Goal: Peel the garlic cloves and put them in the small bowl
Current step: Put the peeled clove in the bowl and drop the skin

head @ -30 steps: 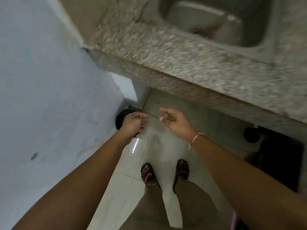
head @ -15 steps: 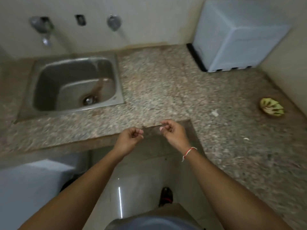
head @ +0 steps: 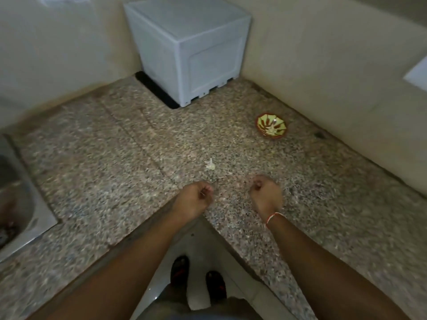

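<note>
Left hand (head: 196,199) and right hand (head: 263,192) are curled, contents unclear; the garlic (head: 210,166) at twelve o'clock could skid off the counter (head: 115,158), missing the bowl (head: 271,127) at two o'clock

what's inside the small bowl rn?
The small bowl on the counter shows a few pale pieces at its bottom, probably peeled garlic. Too small and blurred to count; nothing covers it.

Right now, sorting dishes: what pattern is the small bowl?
Green petal-like segments, reddish-brown rim; head view: small bowl.
</note>
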